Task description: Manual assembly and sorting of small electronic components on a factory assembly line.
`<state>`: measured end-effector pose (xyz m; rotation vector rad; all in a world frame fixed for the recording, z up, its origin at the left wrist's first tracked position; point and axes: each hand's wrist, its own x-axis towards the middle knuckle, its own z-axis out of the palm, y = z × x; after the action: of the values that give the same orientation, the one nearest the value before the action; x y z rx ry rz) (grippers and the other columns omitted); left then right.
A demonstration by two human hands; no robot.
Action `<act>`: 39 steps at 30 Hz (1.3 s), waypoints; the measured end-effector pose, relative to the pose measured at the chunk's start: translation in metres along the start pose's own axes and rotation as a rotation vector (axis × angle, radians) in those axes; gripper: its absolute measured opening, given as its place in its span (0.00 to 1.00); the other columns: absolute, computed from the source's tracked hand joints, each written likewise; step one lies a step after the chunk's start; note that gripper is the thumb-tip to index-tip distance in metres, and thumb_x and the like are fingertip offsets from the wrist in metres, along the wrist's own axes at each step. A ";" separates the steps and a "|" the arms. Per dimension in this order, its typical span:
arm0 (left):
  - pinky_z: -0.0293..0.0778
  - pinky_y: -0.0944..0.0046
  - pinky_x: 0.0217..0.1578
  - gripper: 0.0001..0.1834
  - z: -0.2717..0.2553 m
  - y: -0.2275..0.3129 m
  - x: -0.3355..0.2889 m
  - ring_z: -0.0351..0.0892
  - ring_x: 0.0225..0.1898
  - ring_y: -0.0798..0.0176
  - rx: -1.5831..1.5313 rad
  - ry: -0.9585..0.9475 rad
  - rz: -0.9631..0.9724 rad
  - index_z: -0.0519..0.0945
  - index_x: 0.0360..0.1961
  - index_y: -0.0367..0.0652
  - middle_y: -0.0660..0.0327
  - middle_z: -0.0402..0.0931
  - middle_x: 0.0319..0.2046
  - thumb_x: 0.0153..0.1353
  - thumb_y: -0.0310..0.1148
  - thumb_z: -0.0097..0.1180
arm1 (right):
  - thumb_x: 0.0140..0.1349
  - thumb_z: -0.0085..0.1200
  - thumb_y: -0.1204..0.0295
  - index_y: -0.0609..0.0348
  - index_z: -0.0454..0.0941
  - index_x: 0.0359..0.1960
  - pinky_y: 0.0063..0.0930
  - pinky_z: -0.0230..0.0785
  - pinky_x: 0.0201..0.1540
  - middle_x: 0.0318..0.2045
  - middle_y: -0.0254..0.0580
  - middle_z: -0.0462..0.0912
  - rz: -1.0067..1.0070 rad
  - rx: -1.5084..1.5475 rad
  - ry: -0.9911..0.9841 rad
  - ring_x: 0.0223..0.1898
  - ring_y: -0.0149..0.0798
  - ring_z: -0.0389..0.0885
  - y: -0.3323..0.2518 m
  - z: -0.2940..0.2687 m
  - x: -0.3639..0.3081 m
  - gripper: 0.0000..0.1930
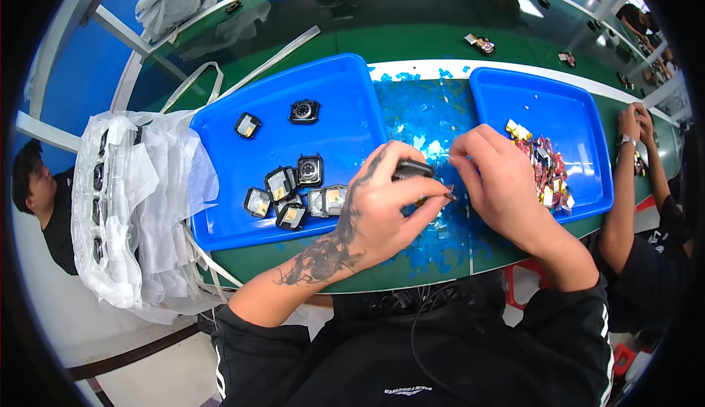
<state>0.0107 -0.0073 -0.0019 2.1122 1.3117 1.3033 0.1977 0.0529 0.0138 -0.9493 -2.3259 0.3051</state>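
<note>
Between the two blue trays, my left hand point(385, 198) is closed around a black smartwatch case point(413, 168). A small dark part point(449, 193) shows at its thumb and index fingertips; I cannot make out its kind. Just to the right, my right hand point(503, 183) is closed in a pinch, apart from the left. A tiny pale bit shows at its fingertips, too small to name. Several watch cases point(309, 171) lie in the left blue tray point(286, 77), some showing silvery insides. The right blue tray point(587, 135) holds a pile of small red, yellow and white parts point(547, 172).
Blue film scraps point(415, 110) litter the green bench between the trays. Stacked white soft packaging point(110, 209) with watch cases stands left. Beyond the trays, a dark green belt point(411, 22) carries scattered parts. A co-worker's hands point(637, 124) are at the right; another person sits left.
</note>
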 end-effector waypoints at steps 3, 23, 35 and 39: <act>0.75 0.65 0.36 0.08 0.000 -0.007 -0.001 0.77 0.35 0.61 -0.252 0.005 -0.283 0.85 0.31 0.40 0.58 0.74 0.36 0.48 0.27 0.69 | 0.56 0.59 0.78 0.63 0.79 0.33 0.34 0.72 0.32 0.30 0.45 0.79 0.114 0.142 -0.071 0.31 0.45 0.80 -0.004 -0.005 -0.001 0.04; 0.68 0.72 0.35 0.06 -0.006 -0.009 0.005 0.73 0.32 0.73 -0.639 -0.031 -0.605 0.84 0.32 0.32 0.61 0.78 0.28 0.57 0.25 0.64 | 0.52 0.60 0.83 0.64 0.82 0.34 0.37 0.72 0.42 0.43 0.49 0.79 0.014 -0.078 0.021 0.41 0.50 0.79 -0.002 -0.008 -0.002 0.07; 0.69 0.70 0.37 0.06 -0.003 -0.007 0.003 0.74 0.35 0.71 -0.604 -0.012 -0.600 0.84 0.31 0.33 0.61 0.78 0.30 0.57 0.26 0.64 | 0.56 0.60 0.81 0.63 0.82 0.37 0.26 0.73 0.31 0.32 0.42 0.83 0.208 0.406 0.087 0.31 0.35 0.81 -0.023 -0.001 0.003 0.07; 0.71 0.69 0.40 0.13 0.004 -0.007 -0.002 0.74 0.39 0.69 -0.560 0.053 -0.417 0.81 0.47 0.36 0.59 0.75 0.40 0.60 0.24 0.58 | 0.57 0.59 0.81 0.63 0.82 0.37 0.23 0.72 0.34 0.33 0.40 0.83 0.213 0.529 0.123 0.32 0.33 0.81 -0.022 0.008 0.002 0.06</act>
<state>0.0100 -0.0045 -0.0101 1.3539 1.1490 1.3446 0.1792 0.0391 0.0173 -0.9089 -1.8876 0.8731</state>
